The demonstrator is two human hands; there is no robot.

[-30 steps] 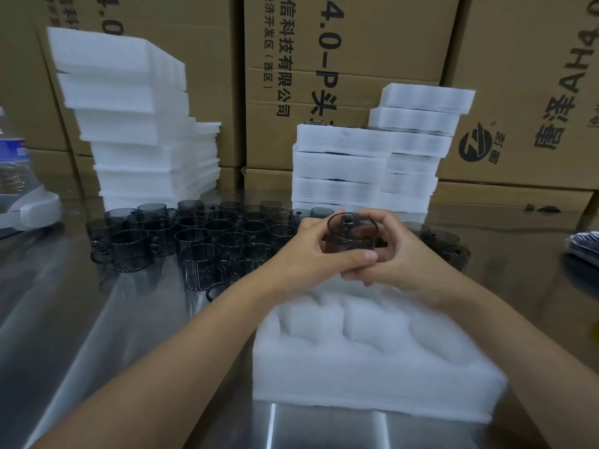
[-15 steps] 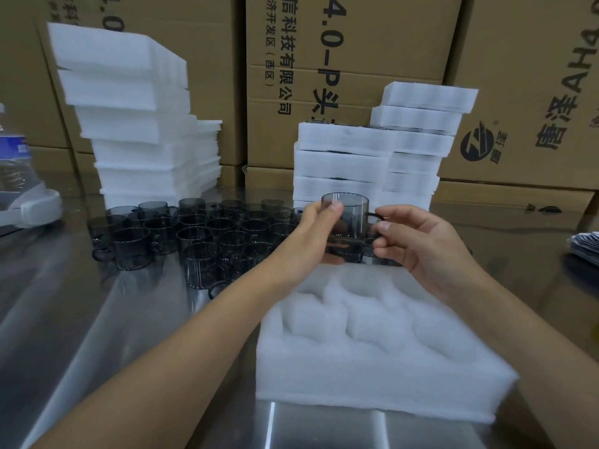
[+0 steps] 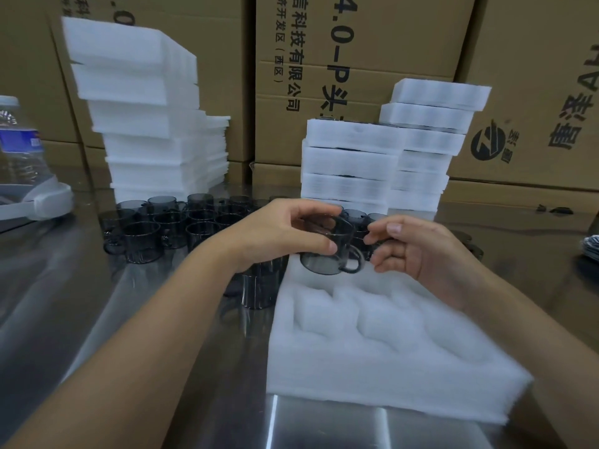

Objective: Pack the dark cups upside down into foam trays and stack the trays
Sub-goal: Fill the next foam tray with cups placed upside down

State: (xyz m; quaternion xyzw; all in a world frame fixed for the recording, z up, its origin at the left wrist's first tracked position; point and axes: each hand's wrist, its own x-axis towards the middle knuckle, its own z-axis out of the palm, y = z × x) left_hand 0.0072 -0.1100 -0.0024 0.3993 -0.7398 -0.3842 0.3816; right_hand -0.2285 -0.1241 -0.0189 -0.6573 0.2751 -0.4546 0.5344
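the left hand grips a dark cup with fingers over its top and thumb on the near side, holding it mouth down over the far edge of a white foam tray. the cup's handle points right, toward the right hand, whose fingers are loosely curled just beside it; whether they touch it i cannot tell. the tray lies on a shiny metal table, its pockets showing bare foam. more dark cups stand crowded behind and left of the tray, and the left forearm hides part of them; one cup stands just beside the tray's left edge, under the wrist. behind the cups is a tall, uneven stack of foam pieces. behind the hands are two stacks of foam trays, with dark slivers between the layers. cardboard boxes fill the back, printed sideways in black with "4.0-p头", "信科技有限公司" and "济开发区(西区)"; the right box carries a round black logo. at the far left is a water bottle with a blue label, too blurred to read.
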